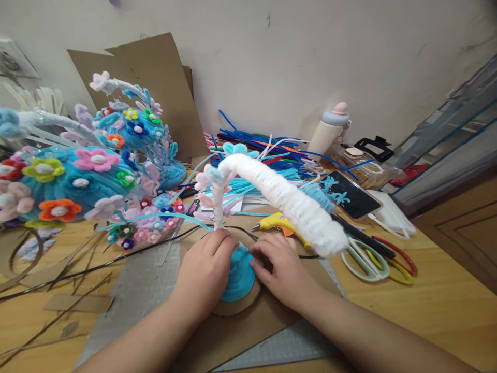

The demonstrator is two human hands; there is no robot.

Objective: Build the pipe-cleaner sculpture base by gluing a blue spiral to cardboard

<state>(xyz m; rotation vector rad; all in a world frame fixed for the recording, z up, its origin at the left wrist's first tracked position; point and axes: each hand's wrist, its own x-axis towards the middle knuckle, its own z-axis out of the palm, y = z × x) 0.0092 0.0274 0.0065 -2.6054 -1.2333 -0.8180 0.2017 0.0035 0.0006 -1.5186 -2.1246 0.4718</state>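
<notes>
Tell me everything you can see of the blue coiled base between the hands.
The blue base is round and looks like fuzzy pipe cleaner coiled in rings. It rests on a cardboard disc whose edge shows in front. The left hand covers its left side; the right hand is at its right edge. A white stem rises behind; the left hand hides any join.

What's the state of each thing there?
Blue base: on round cardboard
Left hand: curled over base's side
Right hand: fingers at base's edge
White arch: raised, curving down
Glue gun: lying down
Phone: face up, screen dark
Bottle: upright, capped
Scissors: blades hidden, opening unclear
</notes>
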